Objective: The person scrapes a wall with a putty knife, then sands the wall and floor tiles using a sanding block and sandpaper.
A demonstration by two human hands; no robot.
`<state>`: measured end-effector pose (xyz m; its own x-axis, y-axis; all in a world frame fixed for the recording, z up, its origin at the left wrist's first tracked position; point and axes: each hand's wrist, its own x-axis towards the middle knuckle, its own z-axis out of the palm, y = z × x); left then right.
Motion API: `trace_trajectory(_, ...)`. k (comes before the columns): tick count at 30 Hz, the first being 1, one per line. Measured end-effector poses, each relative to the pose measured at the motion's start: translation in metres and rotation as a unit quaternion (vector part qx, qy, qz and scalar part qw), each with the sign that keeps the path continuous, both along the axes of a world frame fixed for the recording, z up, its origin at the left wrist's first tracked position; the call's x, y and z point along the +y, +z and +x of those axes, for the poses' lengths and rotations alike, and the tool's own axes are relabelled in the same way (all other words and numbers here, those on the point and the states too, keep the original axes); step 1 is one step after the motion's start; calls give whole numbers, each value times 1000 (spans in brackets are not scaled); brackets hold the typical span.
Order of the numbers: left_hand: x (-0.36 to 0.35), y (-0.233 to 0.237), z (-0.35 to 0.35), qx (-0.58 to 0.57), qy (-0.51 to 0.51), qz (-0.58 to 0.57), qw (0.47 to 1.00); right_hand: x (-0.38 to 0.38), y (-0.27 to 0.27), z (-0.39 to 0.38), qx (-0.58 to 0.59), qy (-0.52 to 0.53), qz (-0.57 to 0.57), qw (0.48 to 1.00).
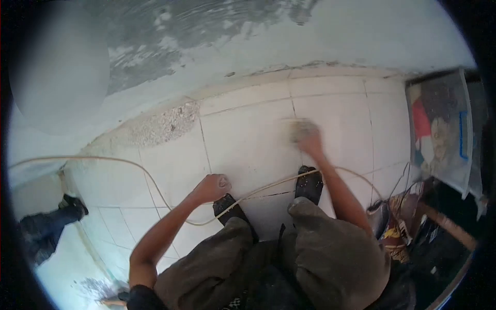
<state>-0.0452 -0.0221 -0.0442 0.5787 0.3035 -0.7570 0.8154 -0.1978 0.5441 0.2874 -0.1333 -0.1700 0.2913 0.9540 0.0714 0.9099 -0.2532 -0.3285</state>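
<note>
The cable [93, 157] loops over the tiled floor [248, 139] and passes across both black shoes [227, 208]. Beyond the cable, the right hand [311, 144] is blurred by motion; its fingers seem clamped on a yellowish-grey pad [295, 129] held at the tiles. The left hand [209, 189] is just beyond the cable, near one shoe, its fingers curled; whether they grip anything, I cannot tell.

Also beyond the cable lies a patch of gritty debris [173, 123]. A clear plastic bin [467, 129] stands past the cable's right-hand stretch, and another person's foot [72, 204] is on its near side, far left.

The likeliest trouble is the cable: a shifting shoe could snag it, or a wide arm sweep could drag it across the tiles. Loose grit caught under the pad could scratch them, and a fast stroke could make the pad slip.
</note>
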Motion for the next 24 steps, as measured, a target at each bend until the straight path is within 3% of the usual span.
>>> trace_trajectory(1, 0, -15, 3, 1, -15, -44, 999, 45, 58, -44, 276, -110, -25, 955)
trace_trajectory(2, 5, -20, 16, 17, -19, -111, 993, 72, 94, -62, 366, -98, -87, 921)
trace_trajectory(3, 2, -21, 26, 35, -22, -181, 983, 74, 106, -63, 392, -112, -54, 911)
trace_trajectory(4, -8, -37, 28, -32, 23, -231, 972, 72, 112, -67, 423, -130, -17, 897)
trace_trajectory(6, -3, -68, 34, -102, 68, -265, 957, 34, 115, -26, 266, -97, -4, 959)
trace_trajectory(7, 6, -76, 39, -166, 120, -296, 933, 6, 74, 18, 307, -132, -7, 943)
trace_trajectory(8, 15, -80, 43, -230, 171, -328, 900, -17, 82, 50, 379, -200, 33, 903)
trace_trajectory(10, 64, -49, 49, -184, 263, -220, 921, -60, 101, 108, 467, -289, 133, 825)
trace_trajectory(11, 88, -45, 44, -206, 313, -143, 916, -77, 102, 131, 471, -346, 127, 802)
trace_trajectory(13, 127, -31, 33, -279, 419, -18, 864, -91, 99, 136, 475, -405, 119, 772)
trace_trajectory(15, 145, -8, 23, -323, 503, 74, 798, -93, 89, 116, 471, -300, 5, 830)
trace_trajectory(16, 148, 0, 19, -316, 531, 118, 777, -95, 47, 107, 326, -232, -35, 916)
trace_trajectory(17, 145, 7, 15, -315, 531, 117, 778, -70, 60, 74, 436, -246, -74, 863)
trace_trajectory(18, 138, 13, 10, -242, 507, 152, 813, -65, 10, 52, 330, -171, -89, 924)
trace_trajectory(19, 128, 16, 3, -167, 479, 184, 842, -18, 50, 1, 105, 12, -154, 982)
trace_trajectory(20, 116, 2, -8, -149, 419, 204, 872, -4, 20, -40, 102, 76, -69, 990)
trace_trajectory(21, 102, -13, -20, -131, 360, 222, 897, 24, 2, -90, 199, -7, -95, 975)
trace_trajectory(22, 91, -9, -26, -9, 270, 156, 950, 69, 41, -124, 197, -6, -94, 976)
trace_trajectory(24, 73, 0, -39, 18, 140, -142, 980, 113, 118, -154, 325, -30, -284, 902)
